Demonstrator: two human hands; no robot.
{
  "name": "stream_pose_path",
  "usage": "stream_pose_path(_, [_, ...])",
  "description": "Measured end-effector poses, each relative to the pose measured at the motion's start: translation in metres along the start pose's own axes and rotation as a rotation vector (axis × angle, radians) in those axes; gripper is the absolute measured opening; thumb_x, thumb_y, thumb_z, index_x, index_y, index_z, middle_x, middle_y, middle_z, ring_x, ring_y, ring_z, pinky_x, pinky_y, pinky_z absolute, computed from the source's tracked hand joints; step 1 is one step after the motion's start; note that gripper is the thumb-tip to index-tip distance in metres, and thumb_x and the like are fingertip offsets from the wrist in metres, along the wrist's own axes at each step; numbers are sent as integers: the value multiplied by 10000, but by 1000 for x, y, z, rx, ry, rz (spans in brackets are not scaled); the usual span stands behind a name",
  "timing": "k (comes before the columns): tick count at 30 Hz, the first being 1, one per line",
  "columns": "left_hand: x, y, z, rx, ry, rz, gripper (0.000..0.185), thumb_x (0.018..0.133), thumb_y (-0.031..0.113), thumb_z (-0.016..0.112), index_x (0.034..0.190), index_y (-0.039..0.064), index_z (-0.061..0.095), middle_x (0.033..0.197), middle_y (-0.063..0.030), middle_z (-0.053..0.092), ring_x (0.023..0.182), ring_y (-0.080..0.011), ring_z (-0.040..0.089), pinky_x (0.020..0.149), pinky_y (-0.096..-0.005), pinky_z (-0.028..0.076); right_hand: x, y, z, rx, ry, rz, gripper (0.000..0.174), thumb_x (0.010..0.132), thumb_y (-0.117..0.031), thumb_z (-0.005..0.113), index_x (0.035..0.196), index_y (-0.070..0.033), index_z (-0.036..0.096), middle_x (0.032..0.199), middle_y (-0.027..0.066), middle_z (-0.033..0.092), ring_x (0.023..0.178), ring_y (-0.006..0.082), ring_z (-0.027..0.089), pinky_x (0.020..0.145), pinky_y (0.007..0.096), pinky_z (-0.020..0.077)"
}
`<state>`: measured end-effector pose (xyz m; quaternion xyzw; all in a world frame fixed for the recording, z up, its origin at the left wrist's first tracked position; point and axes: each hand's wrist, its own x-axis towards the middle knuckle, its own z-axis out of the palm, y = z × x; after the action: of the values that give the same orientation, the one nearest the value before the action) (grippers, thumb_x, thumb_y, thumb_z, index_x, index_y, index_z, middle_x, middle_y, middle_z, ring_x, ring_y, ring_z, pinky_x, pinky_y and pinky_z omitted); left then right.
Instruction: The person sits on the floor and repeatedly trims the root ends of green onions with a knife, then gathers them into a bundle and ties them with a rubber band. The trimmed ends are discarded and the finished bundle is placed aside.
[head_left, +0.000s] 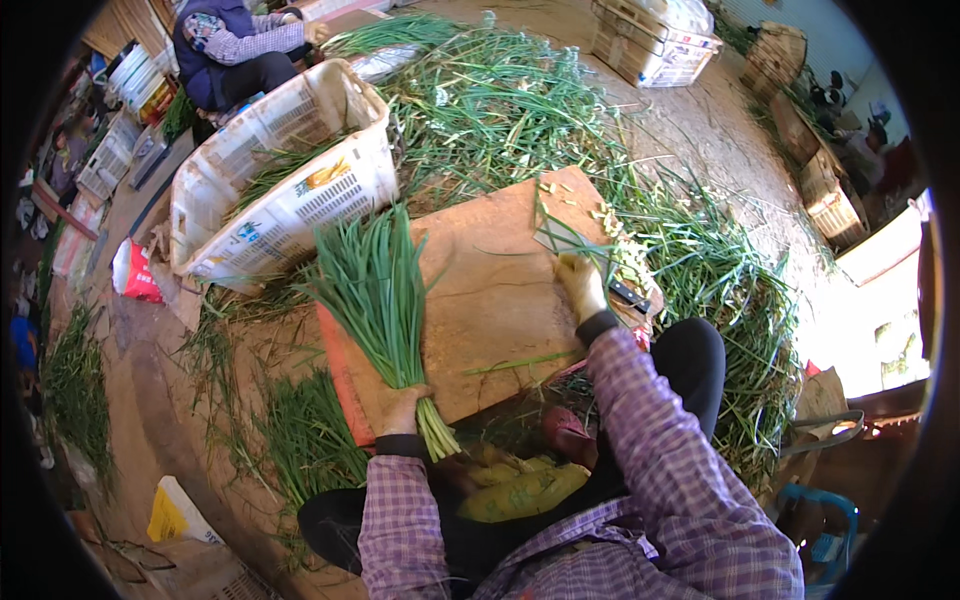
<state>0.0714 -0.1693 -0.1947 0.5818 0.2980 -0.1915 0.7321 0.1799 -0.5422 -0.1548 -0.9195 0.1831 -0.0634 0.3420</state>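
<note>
My left hand (401, 409) grips a bunch of long green leaves with pale stems, likely Chinese chives (379, 300), near its stem ends. The bunch lies over the left side of a worn wooden board (495, 292), leaves pointing away from me. My right hand (580, 283) is at the board's right side, fingers curled around a few thin green blades. Beside it lies a knife with a black handle (628, 296) and a broad metal blade, partly under loose leaves. Short pale stem pieces (631, 255) are heaped along the board's right edge. One loose green stalk lies near the board's front edge.
A white plastic crate (300, 202) with some leaves inside stands beyond the board at left. Piles of green leaves (517, 97) cover the floor behind and to the right. Another person (240, 45) sits behind the crate. A red-and-white container (137, 271) lies at left.
</note>
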Motion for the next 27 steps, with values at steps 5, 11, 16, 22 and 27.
stream_pose_path(5, [12,4,6,365,116,177,322,626,-31,722,933,-51,628,823,-145,661,652,-284,642,613,-377,534,51,-44,-136,367,-256,-288,280,895,-181,626,1100,3,675,882,78,718,735,122,660,675,263,519])
stream_pose_path(11, [-17,22,45,850,279,117,450,656,223,783,1036,6,676,1088,-246,661,1094,-354,606,916,-410,479,-2,-22,-180,78,102,-180,312,829,-178,611,1093,-26,681,892,204,676,766,291,665,696,364,504])
stream_pose_path(16, [-27,32,67,1050,471,220,634,621,174,769,1180,21,513,1033,-261,652,991,-440,632,835,-481,515,-56,63,-104,-496,178,-251,389,774,-149,660,1146,-49,600,1045,194,636,947,354,623,784,435,505])
stream_pose_path(22, [-16,33,69,1120,435,166,584,619,113,732,1145,-18,516,985,-242,649,949,-433,639,795,-455,516,-28,90,-91,-594,-3,-90,443,720,-138,746,1121,-56,578,1091,190,620,995,363,616,822,451,509])
stream_pose_path(27, [-14,35,72,1210,419,139,576,609,96,732,1125,-39,513,943,-198,641,901,-378,648,759,-436,513,-14,85,-114,-393,-25,-281,370,769,-362,697,901,-21,647,877,235,652,888,389,640,779,470,509])
